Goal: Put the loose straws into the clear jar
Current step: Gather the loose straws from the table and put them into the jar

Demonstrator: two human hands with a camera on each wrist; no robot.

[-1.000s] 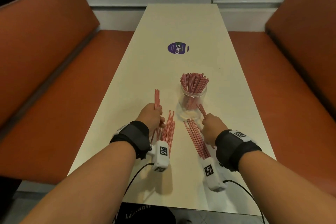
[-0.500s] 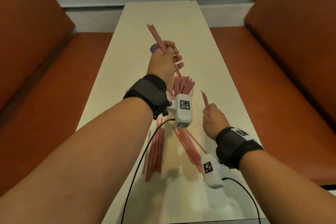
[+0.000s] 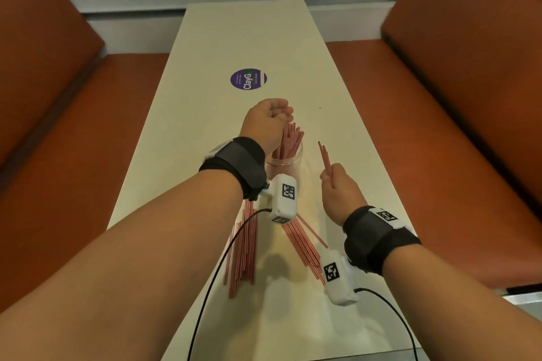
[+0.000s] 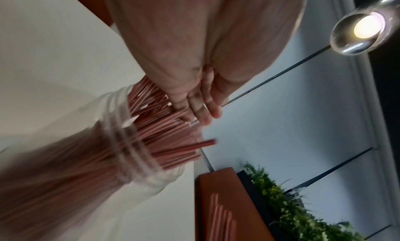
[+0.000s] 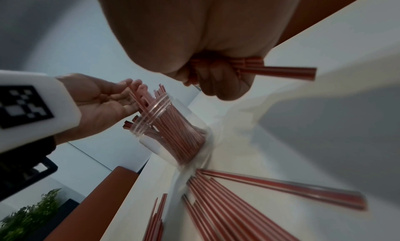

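left hand (image 3: pixel 268 123) grip released, above jar (image 3: pixel 286 160) of straws on counter (image 3: pixel 249 38) | right hand (image 3: pixel 341 195) grip grasping straw bunch (image 3: pixel 324 157) beside jar | loose straws (image 3: pixel 242 246) lie near counter edge

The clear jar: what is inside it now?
The clear jar holds many red-striped straws, their tops fanning above the rim. The left hand covers some tops; the jar's bottom is not visible.
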